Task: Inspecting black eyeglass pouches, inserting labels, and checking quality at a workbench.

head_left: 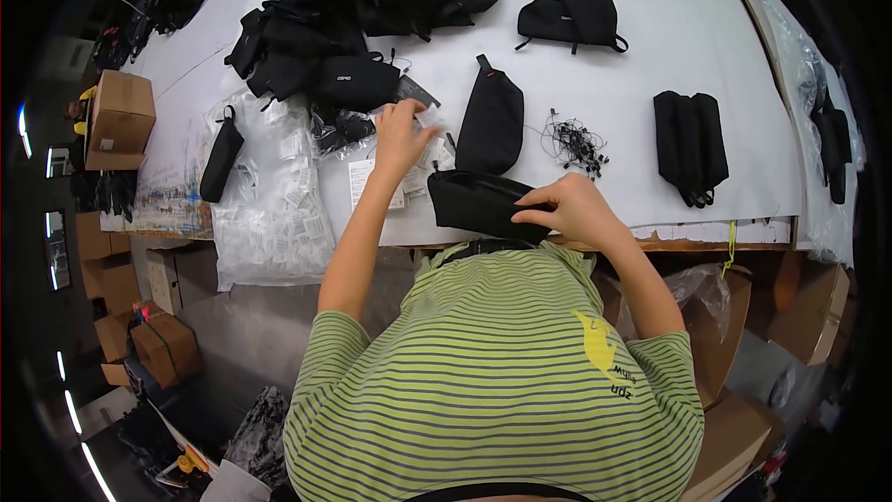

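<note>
A black zip pouch (483, 205) lies at the table's near edge, just in front of me, its top slightly parted. My right hand (567, 210) pinches the pouch's right end between thumb and fingers. My left hand (403, 141) is over a heap of small clear packets and white paper slips (420, 170), fingers curled; whatever is between thumb and fingertips is too small to make out. Beyond the held pouch, another black pouch (491, 121) lies flat with its loop pointing away. A tangle of thin black cords (578, 144) sits to its right.
A large plastic bag of small white packets (274, 214) hangs over the front edge at left, a slim black pouch (222, 156) on it. Many black pouches (362, 0) are piled behind. More pouches lie at far right (689, 147) and back (571, 14). A cardboard box (121, 116) stands left.
</note>
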### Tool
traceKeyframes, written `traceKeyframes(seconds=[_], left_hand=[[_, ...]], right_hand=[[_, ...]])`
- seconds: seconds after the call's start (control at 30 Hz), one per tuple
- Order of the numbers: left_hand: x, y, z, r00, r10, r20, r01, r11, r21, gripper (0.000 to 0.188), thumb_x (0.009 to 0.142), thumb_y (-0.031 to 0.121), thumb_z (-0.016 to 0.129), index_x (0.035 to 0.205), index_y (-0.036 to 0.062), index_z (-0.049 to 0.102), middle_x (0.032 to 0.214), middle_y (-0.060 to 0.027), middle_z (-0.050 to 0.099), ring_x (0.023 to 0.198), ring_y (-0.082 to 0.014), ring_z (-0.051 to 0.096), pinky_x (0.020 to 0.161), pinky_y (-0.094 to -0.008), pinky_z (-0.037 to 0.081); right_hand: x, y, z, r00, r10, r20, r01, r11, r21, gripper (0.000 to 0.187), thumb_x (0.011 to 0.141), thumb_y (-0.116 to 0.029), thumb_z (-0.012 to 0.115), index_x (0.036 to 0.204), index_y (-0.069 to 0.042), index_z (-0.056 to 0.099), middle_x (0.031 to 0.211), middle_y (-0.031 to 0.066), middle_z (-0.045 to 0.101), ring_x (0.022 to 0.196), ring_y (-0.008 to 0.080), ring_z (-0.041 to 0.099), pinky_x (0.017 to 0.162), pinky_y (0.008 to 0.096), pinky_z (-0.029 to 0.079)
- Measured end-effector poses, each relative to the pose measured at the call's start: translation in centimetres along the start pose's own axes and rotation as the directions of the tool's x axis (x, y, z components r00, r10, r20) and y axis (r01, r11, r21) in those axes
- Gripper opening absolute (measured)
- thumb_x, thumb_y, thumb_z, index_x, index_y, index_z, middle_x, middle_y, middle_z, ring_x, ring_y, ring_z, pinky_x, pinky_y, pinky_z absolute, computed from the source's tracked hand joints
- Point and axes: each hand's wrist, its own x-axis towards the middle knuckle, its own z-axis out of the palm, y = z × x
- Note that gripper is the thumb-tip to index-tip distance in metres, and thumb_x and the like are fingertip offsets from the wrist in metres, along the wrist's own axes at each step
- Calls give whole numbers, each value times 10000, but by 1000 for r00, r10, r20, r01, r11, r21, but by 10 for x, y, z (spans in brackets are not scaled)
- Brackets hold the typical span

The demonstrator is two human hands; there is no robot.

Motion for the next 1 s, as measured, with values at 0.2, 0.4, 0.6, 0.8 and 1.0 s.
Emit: traceKeyframes(seconds=[0.2, 0.4, 0.6, 0.8, 1.0], left_hand=[[-4, 76, -63, 994, -103, 26, 97, 780, -618, 158, 766, 166, 717, 863, 63, 648, 996, -62, 628, 1039, -240, 540, 958, -373, 338], [-15, 104, -73, 975, 22, -219, -125, 875, -467, 431, 756, 194, 743, 1120, 63, 553, 1260, -75, 509, 1226, -265, 386, 999, -416, 317], [-56, 126, -39, 835, -247, 491, 301, -542, -785, 516, 848, 208, 681, 1272, 38, 440, 1212, -67, 545, 1157, -204, 512, 1017, -373, 389], [-36, 136, -52, 779, -161, 606, 337, -707, -622, 356, 891, 240, 626, 1177, 46, 537, 1152, -81, 595, 1096, -227, 552, 977, -392, 418], [-34, 140, -36, 739, -209, 640, 273, -775, -570, 365, 892, 202, 630, 1201, 37, 526, 1176, -77, 589, 1095, -213, 561, 950, -372, 454]], right_hand=[[7, -2, -9, 943, -248, -223, 177, 939, -295, 195, 727, -302, 745, 810, -126, 738, 558, 58, 606, 482, 219, 550, 508, 307, 424], [17, -22, -20, 837, -339, -430, 211, 925, -317, 169, 698, -217, 775, 836, -124, 742, 522, 7, 575, 430, 153, 469, 489, 276, 335], [25, -38, -1, 755, -303, -581, 265, 952, -151, 182, 702, -248, 781, 834, -130, 736, 546, -5, 598, 410, 126, 419, 484, 255, 304], [14, -33, -6, 787, -202, -584, 109, 976, -190, 259, 660, -216, 812, 860, -75, 727, 528, -1, 539, 447, 110, 402, 459, 253, 309], [4, -27, 1, 881, 162, -444, 29, 919, 393, 117, 826, -155, 671, 882, -58, 704, 474, -1, 406, 422, 75, 318, 440, 253, 265]])
